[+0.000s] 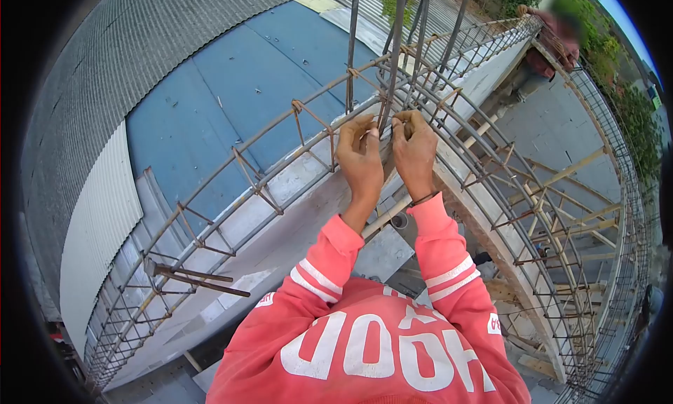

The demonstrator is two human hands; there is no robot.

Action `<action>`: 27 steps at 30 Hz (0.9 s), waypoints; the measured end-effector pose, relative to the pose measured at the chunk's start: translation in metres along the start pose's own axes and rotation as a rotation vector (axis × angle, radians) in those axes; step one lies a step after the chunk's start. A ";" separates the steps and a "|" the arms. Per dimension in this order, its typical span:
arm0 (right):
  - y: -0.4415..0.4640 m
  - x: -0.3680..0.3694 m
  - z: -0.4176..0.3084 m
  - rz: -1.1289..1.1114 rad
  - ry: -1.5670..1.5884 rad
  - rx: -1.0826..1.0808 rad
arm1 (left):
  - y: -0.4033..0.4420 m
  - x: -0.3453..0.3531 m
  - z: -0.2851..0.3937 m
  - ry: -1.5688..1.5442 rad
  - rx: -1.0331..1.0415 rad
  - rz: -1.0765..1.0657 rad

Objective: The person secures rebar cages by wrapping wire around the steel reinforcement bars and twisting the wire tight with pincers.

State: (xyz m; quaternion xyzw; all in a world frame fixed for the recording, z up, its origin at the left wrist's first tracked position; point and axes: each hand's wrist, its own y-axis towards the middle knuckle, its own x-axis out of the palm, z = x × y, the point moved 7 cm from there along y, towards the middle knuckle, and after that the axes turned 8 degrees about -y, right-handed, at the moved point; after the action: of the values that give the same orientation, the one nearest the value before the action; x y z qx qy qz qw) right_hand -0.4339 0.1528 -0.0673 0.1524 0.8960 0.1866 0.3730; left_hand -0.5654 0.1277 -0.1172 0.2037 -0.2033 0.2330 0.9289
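Observation:
My left hand (359, 152) is closed, its thumb and fingertips pinched together beside the upright rebar (392, 60). Close to its right, my right hand (415, 152) pinches in the same way at the corner of the rebar cage. Whatever lies between the fingertips of either hand is too small to make out. Several vertical bars rise just beyond the fingertips, where two horizontal rebar cages meet. Bent stirrups (256, 180) tie the bars of the left cage (210, 225). The right cage (512, 173) runs down along a wall top.
Rusty pincers (196, 278) rest across the left cage. Beyond it lie a blue roof panel (231, 96) and corrugated sheets (98, 215). At the upper right a co-worker (561, 39) is by another cage. Wooden props (561, 229) and a bucket (399, 222) stand below.

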 end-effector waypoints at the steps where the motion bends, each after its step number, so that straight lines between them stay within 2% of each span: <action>1: -0.001 0.005 0.004 -0.015 0.058 0.030 | -0.004 -0.001 -0.003 -0.001 -0.004 -0.009; 3: -0.006 0.014 0.009 -0.024 0.117 0.063 | -0.009 0.002 0.005 0.052 0.157 -0.090; 6: -0.024 0.019 0.014 0.032 0.279 0.095 | -0.007 -0.001 0.013 0.233 0.246 -0.179; 8: -0.034 0.022 0.021 0.077 0.457 0.128 | -0.002 -0.002 0.008 0.177 0.208 -0.161; 12: -0.051 0.020 0.018 0.082 0.436 0.161 | 0.014 -0.005 -0.008 0.154 0.073 -0.139; 15: -0.057 0.007 0.006 0.083 0.354 0.190 | 0.022 -0.001 -0.020 -0.043 -0.067 -0.151; 18: -0.056 0.007 0.005 0.088 0.290 0.123 | 0.031 0.007 -0.016 0.034 -0.023 -0.198; 20: -0.054 0.000 -0.006 0.081 0.098 0.015 | 0.036 0.008 -0.011 0.108 -0.011 -0.232; 21: -0.050 -0.006 -0.009 0.085 0.095 0.017 | 0.038 0.009 -0.018 0.089 -0.139 -0.316; 22: -0.044 -0.012 -0.019 0.052 -0.044 -0.063 | 0.036 0.012 -0.026 0.071 -0.270 -0.401; 23: -0.040 -0.017 -0.029 0.015 -0.184 -0.140 | 0.035 0.014 -0.027 0.071 -0.278 -0.405; 24: -0.033 -0.027 -0.035 0.012 -0.188 -0.132 | 0.034 0.015 -0.026 0.022 -0.266 -0.397; 26: -0.017 -0.032 -0.048 -0.118 -0.491 -0.180 | 0.035 0.015 -0.027 -0.056 -0.252 -0.390; 27: -0.011 -0.032 -0.047 -0.121 -0.489 -0.177 | 0.035 0.014 -0.031 -0.053 -0.255 -0.390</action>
State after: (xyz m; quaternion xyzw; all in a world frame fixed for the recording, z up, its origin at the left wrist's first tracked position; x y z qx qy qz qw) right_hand -0.4476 0.1195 -0.0215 0.1061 0.7668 0.1994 0.6008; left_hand -0.5631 0.1756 -0.1262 0.1261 -0.2121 0.0163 0.9689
